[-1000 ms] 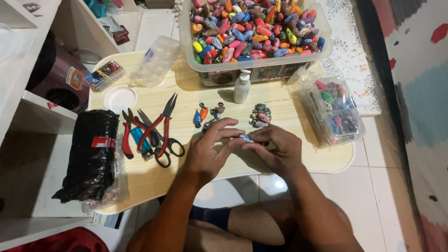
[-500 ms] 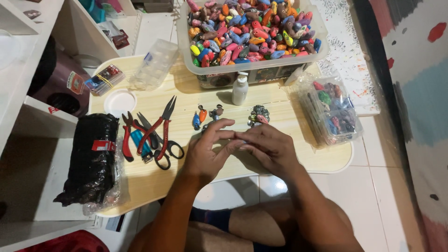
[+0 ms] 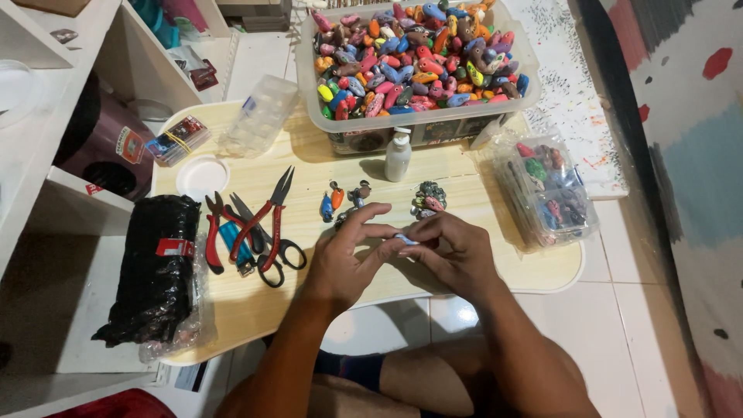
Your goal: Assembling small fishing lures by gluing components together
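Both hands meet over the counter (image 3: pixel 495 279): left hand (image 3: pixel 348 255) and right hand (image 3: pixel 457 251) together pinch a small pale-blue piece (image 3: pixel 404 239) between fingertips, its long axis crosswise.

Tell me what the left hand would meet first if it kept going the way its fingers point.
The left hand points right, so it would likely press into the right hand, already touching it around the small pale blue piece.

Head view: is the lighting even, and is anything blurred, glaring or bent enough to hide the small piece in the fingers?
Head view: light is soft and even, with only faint shadows on the low table; no strong glare; wide-angle lens bends the edges; left hand and right hand are fairly sharp, but the small pale piece pinched between them is too small and covered to identify.
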